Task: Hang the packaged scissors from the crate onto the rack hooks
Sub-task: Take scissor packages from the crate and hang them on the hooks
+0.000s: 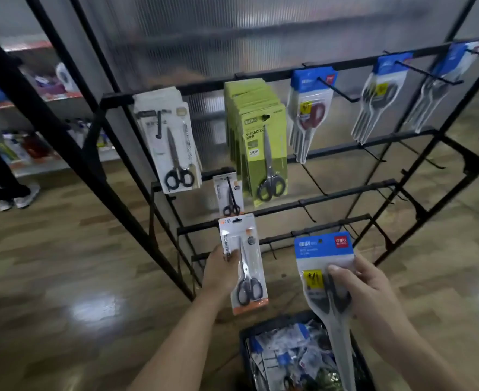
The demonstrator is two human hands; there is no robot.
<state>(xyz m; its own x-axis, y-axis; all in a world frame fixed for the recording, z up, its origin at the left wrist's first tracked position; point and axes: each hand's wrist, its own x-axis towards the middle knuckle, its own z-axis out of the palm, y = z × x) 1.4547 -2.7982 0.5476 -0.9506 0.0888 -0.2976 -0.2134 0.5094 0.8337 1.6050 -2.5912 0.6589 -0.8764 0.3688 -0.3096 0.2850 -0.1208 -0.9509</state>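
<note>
My left hand point(222, 270) grips a white-and-orange scissors pack point(245, 266) by its left edge, its top hole at a low hook on the black rack point(289, 206). My right hand point(365, 289) holds a blue-topped clear scissors pack point(324, 259) upright above the dark crate point(263, 328), which holds several more packs. On the rack hang white packs point(167, 136), green packs point(258, 136), a small white pack point(228, 194) and blue-topped packs point(310, 108).
Bare hooks point(337, 90) stick out toward me on the rack's right side and lower bars. A black slanted frame post point(72, 142) crosses the left. A person's leg and shoes point(18, 197) stand at far left. Shelves of goods sit behind.
</note>
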